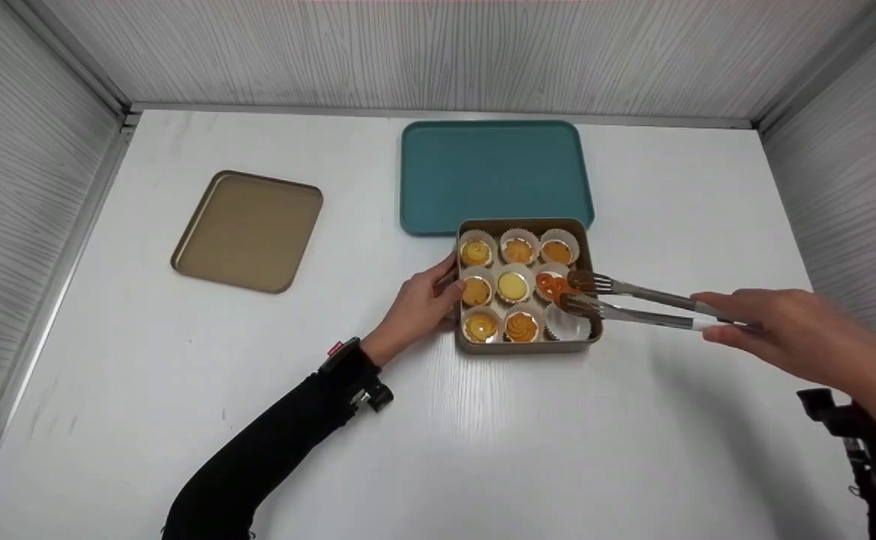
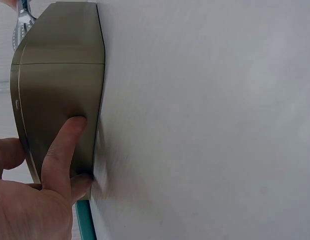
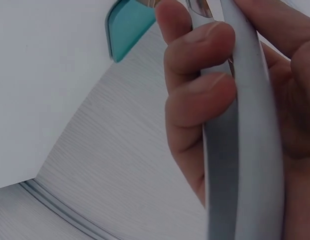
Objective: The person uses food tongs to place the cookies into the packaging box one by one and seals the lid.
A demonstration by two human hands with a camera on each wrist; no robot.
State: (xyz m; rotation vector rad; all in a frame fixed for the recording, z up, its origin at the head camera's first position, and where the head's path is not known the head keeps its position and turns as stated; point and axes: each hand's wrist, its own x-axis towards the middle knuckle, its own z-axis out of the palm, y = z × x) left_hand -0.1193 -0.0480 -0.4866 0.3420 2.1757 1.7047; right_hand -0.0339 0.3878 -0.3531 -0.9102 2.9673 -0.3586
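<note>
Head view shows one square baking tin [image 1: 526, 346] near the middle of the white worktop [image 1: 483, 442], just in front of one teal tray [image 1: 492, 174] toward the far edge. One flat tan tray [image 1: 247, 229] lies well apart toward the far left corner. Inside the tin sit nine paper cups in three rows of three: eight hold tarts, and the one at the near right corner, an empty paper cup [image 1: 569, 324], holds nothing.

The left hand [image 1: 417, 307] rests against the tin's left wall, fingers fairly straight; in the left wrist view its thumb [image 2: 62, 150] presses flat on the tin's outer side [image 2: 60, 85], and the other fingers are mostly cut off at the frame edge. The right hand [image 1: 798, 341] grips one pair of metal tongs [image 1: 637, 304], fingers curled round both arms. The tong tips are squeezed on a reddish tart [image 1: 553, 286] in the right cup of the middle row.

The right wrist view is filled by fingers [image 3: 195, 65] wrapped on the grey tong arms [image 3: 245, 150], with only a corner of the teal tray [image 3: 126, 25] showing; the tin and tarts are out of that view. The tart toppings are too small to make out in detail.
</note>
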